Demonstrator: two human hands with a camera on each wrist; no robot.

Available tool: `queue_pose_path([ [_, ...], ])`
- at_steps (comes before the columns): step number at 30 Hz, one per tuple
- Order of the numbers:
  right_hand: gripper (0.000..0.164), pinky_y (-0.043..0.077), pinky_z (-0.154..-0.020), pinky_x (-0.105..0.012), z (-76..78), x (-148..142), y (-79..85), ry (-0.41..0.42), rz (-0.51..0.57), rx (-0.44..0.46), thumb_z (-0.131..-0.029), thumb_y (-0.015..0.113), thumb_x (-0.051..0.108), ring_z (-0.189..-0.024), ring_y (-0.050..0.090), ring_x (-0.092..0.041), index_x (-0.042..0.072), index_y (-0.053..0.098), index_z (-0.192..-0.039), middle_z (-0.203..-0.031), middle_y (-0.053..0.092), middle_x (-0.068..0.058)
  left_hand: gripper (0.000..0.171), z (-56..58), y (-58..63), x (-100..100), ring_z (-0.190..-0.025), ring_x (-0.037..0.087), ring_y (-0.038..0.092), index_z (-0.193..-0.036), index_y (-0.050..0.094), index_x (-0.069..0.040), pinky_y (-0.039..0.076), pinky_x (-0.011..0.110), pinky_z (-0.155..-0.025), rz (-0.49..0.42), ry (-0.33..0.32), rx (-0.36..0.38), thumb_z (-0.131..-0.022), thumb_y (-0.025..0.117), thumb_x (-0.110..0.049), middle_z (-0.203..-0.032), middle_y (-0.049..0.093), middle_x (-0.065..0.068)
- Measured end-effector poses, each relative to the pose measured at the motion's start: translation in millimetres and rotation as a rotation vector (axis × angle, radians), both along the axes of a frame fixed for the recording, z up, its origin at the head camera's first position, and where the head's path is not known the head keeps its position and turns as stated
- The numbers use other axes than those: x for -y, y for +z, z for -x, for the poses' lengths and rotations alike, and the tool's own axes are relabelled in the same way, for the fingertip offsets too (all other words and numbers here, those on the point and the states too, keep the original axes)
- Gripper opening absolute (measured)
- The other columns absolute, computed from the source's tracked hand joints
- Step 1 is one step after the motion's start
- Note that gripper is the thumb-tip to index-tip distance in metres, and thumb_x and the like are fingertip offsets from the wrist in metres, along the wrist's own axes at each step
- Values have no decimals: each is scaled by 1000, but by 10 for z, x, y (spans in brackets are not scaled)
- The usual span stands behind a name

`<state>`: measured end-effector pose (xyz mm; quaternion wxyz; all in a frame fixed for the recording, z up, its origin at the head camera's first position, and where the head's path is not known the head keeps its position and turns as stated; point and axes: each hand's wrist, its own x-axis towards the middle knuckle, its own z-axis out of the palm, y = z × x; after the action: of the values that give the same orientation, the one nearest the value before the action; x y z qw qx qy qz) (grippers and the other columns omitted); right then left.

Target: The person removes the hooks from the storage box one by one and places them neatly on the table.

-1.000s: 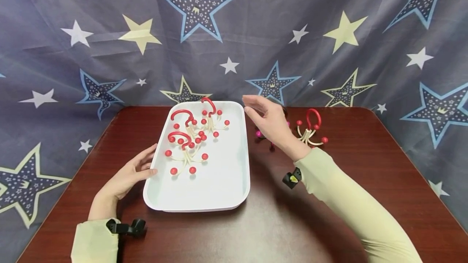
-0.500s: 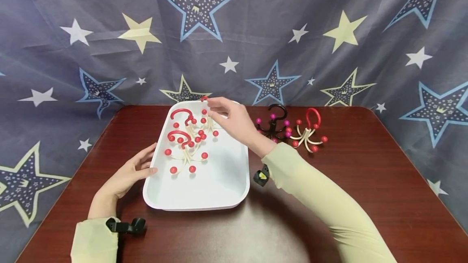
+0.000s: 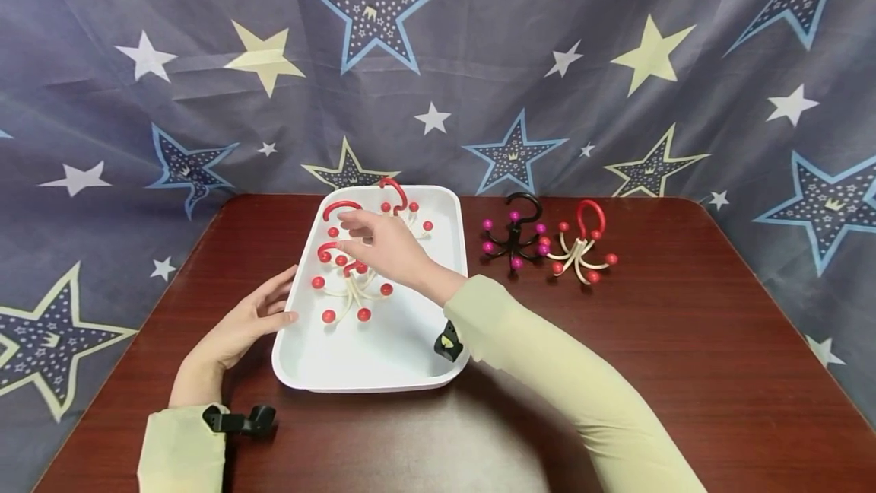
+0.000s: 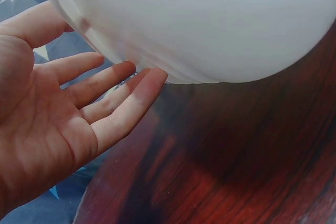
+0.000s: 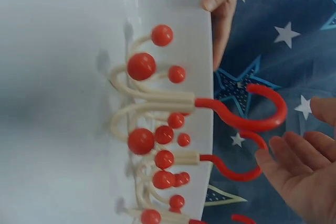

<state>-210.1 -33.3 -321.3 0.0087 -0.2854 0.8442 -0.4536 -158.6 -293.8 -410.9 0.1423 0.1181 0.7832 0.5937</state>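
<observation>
Three cream hanging hooks with curved arms, red ball tips and red top hooks stand in a white tray point(image 3: 404, 356): a front one point(image 3: 351, 293), a left-rear one point(image 3: 342, 206) partly hidden by my hand, and a back one point(image 3: 397, 187). My right hand point(image 3: 390, 249) hovers over the tray's left half, holding nothing, its fingers loosely bent. In the right wrist view its fingertips are beside the red top hooks point(image 5: 273, 121). My left hand point(image 3: 249, 326) rests against the tray's left side, thumb at the rim, relaxed fingers along the outer wall.
On the brown table point(image 3: 650, 356), right of the tray, stand a black hanging hook point(image 3: 515, 238) with magenta balls and another cream-and-red one point(image 3: 580, 249), close together. A star-patterned cloth point(image 3: 438, 74) hangs behind the table.
My right hand has moved left from beside the tray's right rim to over its left half, uncovering the black hanging hook. The left hand and the hanging hooks have stayed put.
</observation>
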Motion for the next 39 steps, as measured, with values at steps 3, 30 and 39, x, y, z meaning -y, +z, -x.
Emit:
queue_pose_path([
  [3, 42, 45, -86, -19, -18, 58, -51, 14, -32, 20, -86, 62, 24, -105, 59, -10, 11, 55, -125, -123, 59, 0, 74, -1, -1, 3, -103, -2, 53, -146, 13, -9, 47, 20, -80, -1, -3, 0, -87, 57, -7, -143, 23, 27],
  [30, 28, 42, -67, -16, -24, 74, -198, -32, -108, -9, -91, 55, 20, -76, 54, -6, 17, 61, -118, -96, 65, 5, 73, 11, -15, -19, -103, -1, 53, -146, 13, -10, 48, 22, -80, -12, -9, 6, -87, 56, -7, -143, 23, 25],
  [39, 28, 42, -72, -15, -8, 16, -106, -35, -2, -12, -91, 55, 18, -79, 54, -4, 16, 61, -118, -102, 66, 5, 73, 1, -11, 3, -104, 1, 53, -147, 13, -10, 48, 22, -80, -13, -12, 5, -87, 56, -7, -143, 23, 26],
])
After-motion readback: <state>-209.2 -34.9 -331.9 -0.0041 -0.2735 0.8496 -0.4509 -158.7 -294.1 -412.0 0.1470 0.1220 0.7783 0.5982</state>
